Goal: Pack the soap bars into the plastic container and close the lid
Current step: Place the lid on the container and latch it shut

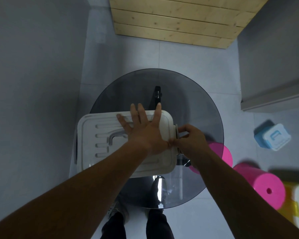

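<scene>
Head view: the container (86,161) is seen from above on a round dark glass desk (205,104), toward its near left part, with its left end reaching past the glass edge. Its white lid (100,135) is set on top and covers it fully, so the soap bars cannot be seen. Ribbed grooves and a moulded handle outline are visible on the lid's left half.

The left hand (143,130) is laid flat on the lid's far right part, palm down, fingers spread wide and pointing away, with the fingertips reaching just past the far rim; nothing is held in it. The right hand (192,140) is placed at the container's right end, its grip narrow, with thumb and fingers pinched on the grey latch (176,135) at that side. Whether the latch is fully snapped down cannot be told. The two hands touch at the base of the left thumb.

Through the glass, the desk's black frame, the person's dark trousers and shoes are seen. On the tiled floor (188,54) to the right, two pink stools (262,185) lie near the desk, one partly beneath it. Farther right a small blue and white box (273,135) is seen. A wooden slatted panel (176,19) lies at the far side.
</scene>
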Motion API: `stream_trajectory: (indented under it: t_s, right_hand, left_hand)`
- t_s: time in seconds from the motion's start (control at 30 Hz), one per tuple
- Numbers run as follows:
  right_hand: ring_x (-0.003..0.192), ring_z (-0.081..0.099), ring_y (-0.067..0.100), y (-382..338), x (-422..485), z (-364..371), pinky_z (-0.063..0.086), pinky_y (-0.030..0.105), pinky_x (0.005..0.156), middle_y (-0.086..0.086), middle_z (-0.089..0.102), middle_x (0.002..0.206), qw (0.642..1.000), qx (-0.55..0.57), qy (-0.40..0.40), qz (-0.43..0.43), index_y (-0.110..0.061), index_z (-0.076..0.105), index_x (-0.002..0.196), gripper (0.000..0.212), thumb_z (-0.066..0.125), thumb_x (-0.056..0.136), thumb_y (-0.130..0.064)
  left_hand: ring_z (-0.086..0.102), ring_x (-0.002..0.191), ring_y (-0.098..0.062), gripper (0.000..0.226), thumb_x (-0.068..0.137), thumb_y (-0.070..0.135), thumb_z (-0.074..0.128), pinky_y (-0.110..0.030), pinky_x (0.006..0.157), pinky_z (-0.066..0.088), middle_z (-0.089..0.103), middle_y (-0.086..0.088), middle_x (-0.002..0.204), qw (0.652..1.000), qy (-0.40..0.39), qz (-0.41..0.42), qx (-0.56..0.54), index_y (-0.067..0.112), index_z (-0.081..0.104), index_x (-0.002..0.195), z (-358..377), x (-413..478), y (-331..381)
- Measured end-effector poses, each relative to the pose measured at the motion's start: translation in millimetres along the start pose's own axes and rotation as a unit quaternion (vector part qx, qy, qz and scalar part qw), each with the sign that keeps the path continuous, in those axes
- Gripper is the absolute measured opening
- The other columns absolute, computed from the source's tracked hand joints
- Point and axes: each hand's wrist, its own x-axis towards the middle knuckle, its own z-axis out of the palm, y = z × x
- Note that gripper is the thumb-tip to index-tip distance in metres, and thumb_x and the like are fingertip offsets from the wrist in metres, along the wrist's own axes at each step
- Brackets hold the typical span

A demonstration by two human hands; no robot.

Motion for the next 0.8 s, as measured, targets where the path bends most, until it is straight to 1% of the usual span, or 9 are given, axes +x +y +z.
stream_trajectory:
  t_s: [0.13, 0.27, 0.4, 0.53, 0.6, 0.7, 0.8]
  right_hand:
    - [0.085, 0.068, 0.030, -0.8, -0.5, 0.9, 0.051, 0.023, 0.047, 0.018, 0.068, 0.100, 1.000, -0.012, 0.011, -0.003, -0.023, 0.054, 0.083, 0.036, 0.078, 0.076, 0.003]
    - [0.080, 0.066, 0.025, 0.1, 1.0, 0.5, 0.049, 0.018, 0.042, 0.016, 0.066, 0.101, 1.000, -0.023, 0.005, -0.001, -0.024, 0.052, 0.084, 0.036, 0.078, 0.078, 0.001]
    - [0.085, 0.067, 0.029, 2.8, 3.7, 2.6, 0.051, 0.025, 0.051, 0.018, 0.066, 0.103, 0.999, -0.038, 0.019, -0.011, -0.026, 0.053, 0.083, 0.036, 0.078, 0.078, 0.000]
    - [0.085, 0.068, 0.032, 4.7, 4.8, 4.8, 0.057, 0.034, 0.058, 0.016, 0.067, 0.097, 0.999, -0.034, 0.037, -0.021, -0.025, 0.056, 0.080, 0.037, 0.079, 0.072, 0.003]
    - [0.087, 0.068, 0.033, 5.4, 5.2, 5.4, 0.057, 0.035, 0.062, 0.015, 0.067, 0.096, 0.998, -0.046, 0.045, -0.028, -0.025, 0.056, 0.080, 0.037, 0.079, 0.071, 0.002]
    - [0.086, 0.067, 0.030, 4.7, 5.3, 6.4, 0.057, 0.033, 0.063, 0.013, 0.066, 0.097, 0.997, -0.056, 0.037, -0.031, -0.026, 0.053, 0.081, 0.039, 0.078, 0.072, 0.002]
    - [0.085, 0.067, 0.030, 4.9, 6.8, 7.6, 0.059, 0.037, 0.068, 0.011, 0.067, 0.093, 0.996, -0.068, 0.049, -0.037, -0.027, 0.053, 0.079, 0.041, 0.079, 0.068, 0.002]
  left_hand:
    - [-0.033, 0.142, -0.042, 0.132, 0.062, 0.082, 0.062, -0.076, 0.103, -0.016, -0.030, -0.019, 0.157, 1.000, -0.004, -0.002, -0.001, 0.040, -0.031, 0.146, -1.1, -0.5, 1.3]
    - [-0.032, 0.142, -0.043, 0.131, 0.062, 0.081, 0.062, -0.076, 0.103, -0.017, -0.029, -0.019, 0.157, 1.000, -0.003, -0.003, 0.002, 0.040, -0.031, 0.146, -1.4, -1.1, 1.6]
    - [-0.032, 0.143, -0.043, 0.131, 0.063, 0.080, 0.062, -0.077, 0.103, -0.015, -0.029, -0.019, 0.157, 1.000, 0.000, -0.003, -0.001, 0.040, -0.032, 0.145, -0.1, -0.3, 1.9]
    - [-0.033, 0.142, -0.043, 0.132, 0.061, 0.084, 0.060, -0.077, 0.103, -0.015, -0.030, -0.020, 0.157, 1.000, 0.001, -0.005, 0.000, 0.040, -0.032, 0.145, 0.8, 0.3, 2.5]
    - [-0.033, 0.142, -0.043, 0.132, 0.061, 0.084, 0.060, -0.077, 0.103, -0.014, -0.030, -0.020, 0.157, 1.000, -0.001, -0.008, 0.002, 0.040, -0.032, 0.145, 0.2, 0.0, 3.5]
    - [-0.032, 0.142, -0.043, 0.132, 0.063, 0.080, 0.063, -0.077, 0.104, -0.013, -0.030, -0.021, 0.157, 1.000, -0.008, -0.011, 0.005, 0.040, -0.032, 0.145, -1.9, -0.3, 4.6]
    - [-0.033, 0.142, -0.043, 0.132, 0.063, 0.078, 0.065, -0.077, 0.104, -0.014, -0.030, -0.021, 0.157, 1.000, -0.011, -0.014, 0.005, 0.040, -0.032, 0.145, -1.8, 0.0, 5.3]
